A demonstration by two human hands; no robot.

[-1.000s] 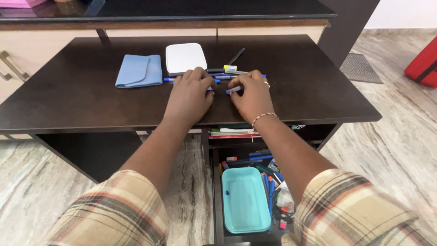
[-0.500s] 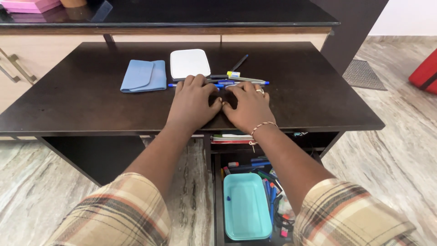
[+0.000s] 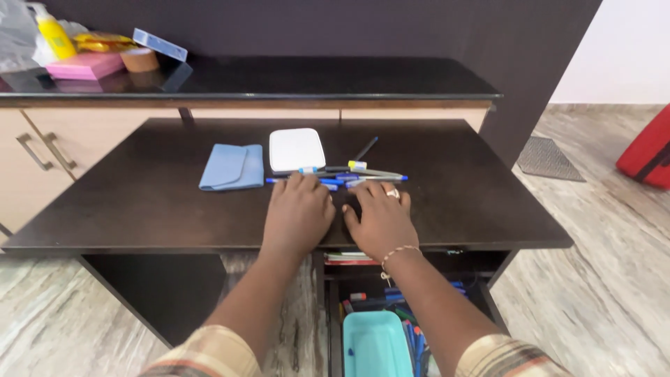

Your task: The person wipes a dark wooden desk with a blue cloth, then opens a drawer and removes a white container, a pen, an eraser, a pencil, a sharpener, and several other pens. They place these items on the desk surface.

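Several loose items are spread across the dark table [image 3: 139, 202]. A folded blue cloth [image 3: 233, 167] is seen left of centre, with a white rectangular box [image 3: 296, 149] just beside it. In the middle of the frame, the left hand [image 3: 299, 215] and right hand [image 3: 379, 220] are laid flat, fingers spread, on a row of pens [image 3: 342, 176]; nothing is gripped. A teal tray [image 3: 375, 345] is visible at the bottom edge.

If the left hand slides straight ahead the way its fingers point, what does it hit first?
The left hand would first meet the blue pens lying at its fingertips; it may already touch them. Beyond them sits the white box.
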